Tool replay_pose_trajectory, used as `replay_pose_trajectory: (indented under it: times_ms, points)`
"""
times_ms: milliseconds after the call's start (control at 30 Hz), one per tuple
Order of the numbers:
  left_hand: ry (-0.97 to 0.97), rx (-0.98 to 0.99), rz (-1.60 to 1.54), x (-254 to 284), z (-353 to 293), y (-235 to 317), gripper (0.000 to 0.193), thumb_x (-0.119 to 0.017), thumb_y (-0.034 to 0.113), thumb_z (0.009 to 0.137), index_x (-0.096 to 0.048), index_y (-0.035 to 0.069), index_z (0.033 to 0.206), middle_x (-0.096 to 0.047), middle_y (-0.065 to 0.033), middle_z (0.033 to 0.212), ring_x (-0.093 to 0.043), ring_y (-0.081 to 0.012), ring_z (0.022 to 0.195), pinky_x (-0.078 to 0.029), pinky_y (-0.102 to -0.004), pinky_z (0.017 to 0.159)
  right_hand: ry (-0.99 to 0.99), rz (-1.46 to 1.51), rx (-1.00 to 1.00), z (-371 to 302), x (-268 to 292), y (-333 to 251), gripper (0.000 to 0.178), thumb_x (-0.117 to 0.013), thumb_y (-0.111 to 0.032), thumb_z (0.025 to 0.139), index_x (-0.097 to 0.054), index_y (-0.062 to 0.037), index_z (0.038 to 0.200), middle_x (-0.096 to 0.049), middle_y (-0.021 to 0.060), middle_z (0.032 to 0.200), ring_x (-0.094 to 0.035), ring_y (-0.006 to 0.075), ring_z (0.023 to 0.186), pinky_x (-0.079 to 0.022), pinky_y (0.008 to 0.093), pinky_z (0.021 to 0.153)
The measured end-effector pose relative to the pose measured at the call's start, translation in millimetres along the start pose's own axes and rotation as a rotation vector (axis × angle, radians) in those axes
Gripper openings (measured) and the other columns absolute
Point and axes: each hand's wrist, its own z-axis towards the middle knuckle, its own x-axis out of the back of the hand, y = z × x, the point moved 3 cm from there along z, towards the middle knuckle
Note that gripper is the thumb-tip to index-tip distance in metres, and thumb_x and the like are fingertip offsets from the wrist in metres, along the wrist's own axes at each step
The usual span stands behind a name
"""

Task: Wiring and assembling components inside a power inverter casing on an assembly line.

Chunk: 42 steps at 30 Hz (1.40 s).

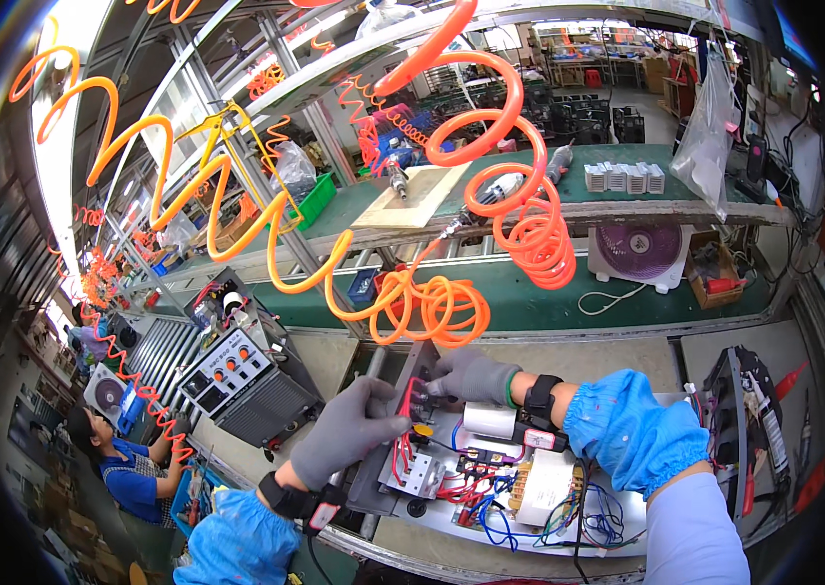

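Observation:
In front of me lies an open metal chassis (373, 483) with an upright front panel and wired parts. My left hand (349, 439), in a grey glove, has thumb and fingers closed around the red wires (401, 450) beside that panel. My right hand (476, 378), also gloved, curls against the panel's inner side; its fingertips are partly hidden, and what they grip does not show. Below the hands sits a grey metal block (417, 476) with red leads. To its right are a white cylinder (490, 420) and a transformer (544, 487) with blue, black and green wires.
A finished-looking grey machine with knobs (251, 390) stands left on a roller conveyor (154, 361). Orange coiled hoses (432, 307) hang ahead over a green shelf (334, 292). Hand tools (763, 419) lie at right. A co-worker (130, 468) sits at far left.

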Motion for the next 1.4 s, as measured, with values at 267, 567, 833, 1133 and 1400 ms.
replay_pose_trajectory:
  times_ms: [267, 567, 833, 1133, 1400]
  points:
    - [0.259, -0.062, -0.039, -20.2, -33.6, -20.1, 0.042, -0.074, 0.022, 0.079, -0.056, 0.000, 0.110, -0.060, -0.0072, 0.084, -0.058, -0.0140, 0.076, -0.050, -0.0299, 0.070, -0.012, -0.014, -0.027, 4.6, -5.4, 2.2, 0.039, -0.064, -0.033, 0.080, -0.068, 0.0008, 0.098, -0.066, 0.0206, 0.094, -0.064, 0.0334, 0.091, -0.048, 0.0405, 0.080]
    - [0.429, -0.240, -0.483, -25.3, -30.2, -70.9, 0.040, -0.064, 0.025, 0.089, -0.054, -0.005, 0.113, -0.061, -0.0110, 0.095, -0.061, -0.0177, 0.089, -0.050, -0.0309, 0.078, -0.021, 0.321, 0.080, -1.8, -7.3, -8.4, 0.025, -0.064, -0.016, 0.081, -0.066, 0.0013, 0.099, -0.066, 0.0058, 0.081, -0.061, 0.0104, 0.071, -0.050, 0.0284, 0.065]
    - [1.216, 0.583, -0.658, -111.0, -178.6, -340.7, 0.037, -0.057, 0.006, 0.085, -0.051, 0.003, 0.122, -0.056, -0.0078, 0.085, -0.056, -0.0134, 0.064, -0.049, -0.0307, 0.051, 0.104, 0.223, 0.024, -1.0, -18.8, -12.5, 0.019, -0.063, -0.012, 0.079, -0.066, 0.0064, 0.085, -0.065, 0.0076, 0.071, -0.060, 0.0142, 0.063, -0.047, 0.0280, 0.059]
    - [1.280, 0.783, -0.769, -94.8, -324.3, -425.1, 0.045, -0.056, 0.012, 0.085, -0.049, 0.004, 0.129, -0.060, -0.0094, 0.080, -0.055, -0.0157, 0.053, -0.047, -0.0303, 0.046, 0.124, 0.255, 0.074, 4.8, -31.1, -14.3, 0.023, -0.058, -0.012, 0.084, -0.065, 0.0066, 0.096, -0.066, 0.0051, 0.081, -0.060, 0.0108, 0.068, -0.047, 0.0259, 0.062]
    - [0.592, -0.084, -0.319, -96.4, -174.6, -225.8, 0.064, -0.061, 0.037, 0.091, -0.040, 0.004, 0.141, -0.057, -0.0166, 0.121, -0.060, -0.0261, 0.107, -0.049, -0.0363, 0.094, 0.160, 0.168, 0.135, 13.7, -36.8, -23.3, 0.021, -0.059, -0.014, 0.084, -0.066, 0.0062, 0.086, -0.063, 0.0053, 0.069, -0.058, 0.0108, 0.060, -0.045, 0.0252, 0.055]
